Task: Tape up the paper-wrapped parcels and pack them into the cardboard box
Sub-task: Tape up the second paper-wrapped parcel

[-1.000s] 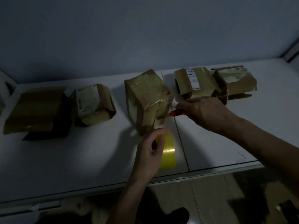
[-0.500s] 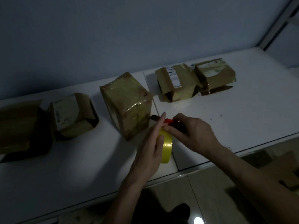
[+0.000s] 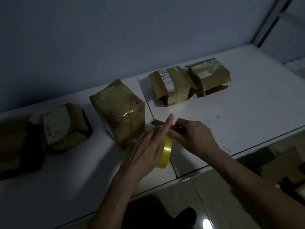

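white shipping labels [image 3: 168,80] on parcels [image 3: 171,86], print too small to read

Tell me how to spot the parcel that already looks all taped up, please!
Start at the long white table against the grey wall and look along the row of brown parcels. The taped parcel is the tall blocky one in the middle, just beyond the left hand holding the yellow tape roll. Unlike its neighbours, whose paper flaps gape open, it is shiny and closed on every visible side.

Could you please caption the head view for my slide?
Left hand on yellow tape roll, right hand gripping a red-handled cutter beside the taped parcel.
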